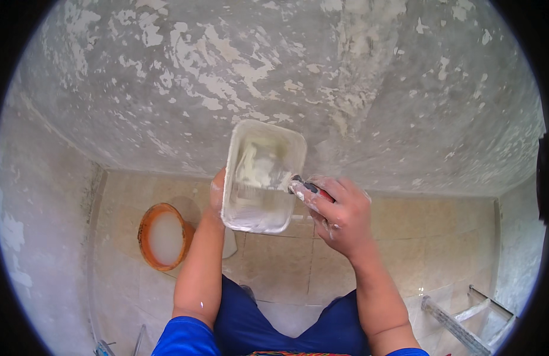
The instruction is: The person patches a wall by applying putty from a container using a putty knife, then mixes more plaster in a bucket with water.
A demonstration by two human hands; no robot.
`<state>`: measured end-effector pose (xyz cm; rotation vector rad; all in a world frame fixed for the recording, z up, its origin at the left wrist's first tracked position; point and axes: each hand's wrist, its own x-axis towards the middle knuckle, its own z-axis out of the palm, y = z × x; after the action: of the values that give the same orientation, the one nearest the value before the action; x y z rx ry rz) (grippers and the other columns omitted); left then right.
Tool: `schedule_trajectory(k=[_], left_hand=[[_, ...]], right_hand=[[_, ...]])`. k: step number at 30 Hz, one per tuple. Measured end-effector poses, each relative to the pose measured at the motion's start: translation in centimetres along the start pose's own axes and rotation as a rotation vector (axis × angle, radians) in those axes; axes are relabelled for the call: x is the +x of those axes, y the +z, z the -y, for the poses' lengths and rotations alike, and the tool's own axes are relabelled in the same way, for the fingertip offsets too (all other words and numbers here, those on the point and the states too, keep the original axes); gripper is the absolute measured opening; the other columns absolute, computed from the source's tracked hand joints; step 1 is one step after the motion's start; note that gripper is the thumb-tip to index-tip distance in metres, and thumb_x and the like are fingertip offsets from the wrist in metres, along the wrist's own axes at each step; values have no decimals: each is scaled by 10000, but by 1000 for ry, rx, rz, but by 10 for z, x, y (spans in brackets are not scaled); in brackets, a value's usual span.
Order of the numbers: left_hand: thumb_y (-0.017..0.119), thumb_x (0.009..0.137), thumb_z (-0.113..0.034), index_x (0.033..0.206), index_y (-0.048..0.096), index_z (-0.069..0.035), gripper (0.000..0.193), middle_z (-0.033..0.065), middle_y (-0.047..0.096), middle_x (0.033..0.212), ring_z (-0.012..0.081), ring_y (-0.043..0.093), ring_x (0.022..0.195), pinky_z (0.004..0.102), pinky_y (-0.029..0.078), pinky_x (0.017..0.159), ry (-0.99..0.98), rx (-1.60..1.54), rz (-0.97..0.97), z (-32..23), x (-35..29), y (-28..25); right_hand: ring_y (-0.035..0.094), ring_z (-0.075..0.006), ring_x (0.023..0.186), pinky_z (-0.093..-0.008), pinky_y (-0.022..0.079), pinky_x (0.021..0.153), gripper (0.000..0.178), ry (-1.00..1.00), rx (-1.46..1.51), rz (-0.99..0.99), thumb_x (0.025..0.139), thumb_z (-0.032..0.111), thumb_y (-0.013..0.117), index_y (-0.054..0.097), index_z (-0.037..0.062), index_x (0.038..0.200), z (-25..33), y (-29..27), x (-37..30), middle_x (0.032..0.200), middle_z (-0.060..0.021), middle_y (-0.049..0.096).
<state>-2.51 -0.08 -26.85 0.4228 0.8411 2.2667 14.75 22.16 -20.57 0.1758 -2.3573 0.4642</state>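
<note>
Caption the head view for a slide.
Left hand holds a white tray; right hand grips a red-and-black tool at its edge before a patchy grey wall.

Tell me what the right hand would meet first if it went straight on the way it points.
The right hand, gripping a red-and-black-handled tool, points leftward and slightly up; it would probably first meet the off-white rectangular tray with pale paste inside, though depth is unclear.

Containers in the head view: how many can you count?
2: a white tray at the left hand, and an orange bucket on the tiled floor, left of the left forearm. A pale object partly hidden behind that forearm may be another.
</note>
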Motion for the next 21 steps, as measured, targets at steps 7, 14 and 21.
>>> schedule_trajectory(k=[7, 14, 21], left_hand=[[581, 1104, -288, 1434, 620, -20, 427, 95, 716, 1264, 208, 705, 1079, 360, 605, 927, -232, 430, -369, -8, 3, -3], [507, 1126, -470, 1461, 599, -24, 565, 108, 700, 1301, 210, 689, 1112, 375, 595, 956, -229, 459, -366, -7, 7, 21], [445, 1117, -579, 1527, 522, -17, 700, 151, 666, 1367, 245, 675, 1179, 396, 584, 988, -184, 422, -262, -6, 14, 16]], right_hand=[[616, -235, 860, -410, 539, 722, 442, -29, -51, 97, 789, 68, 747, 806, 247, 1188, 3, 4, -2, 1039, -23, 693], [638, -258, 876, -419, 543, 672, 453, 86, -51, 71, 784, 74, 756, 790, 222, 1211, 0, 11, -1, 1003, -46, 672], [650, -320, 762, -444, 528, 635, 354, 309, 53, 164, 869, 122, 764, 784, 168, 1219, 2, 18, -3, 915, -110, 653]])
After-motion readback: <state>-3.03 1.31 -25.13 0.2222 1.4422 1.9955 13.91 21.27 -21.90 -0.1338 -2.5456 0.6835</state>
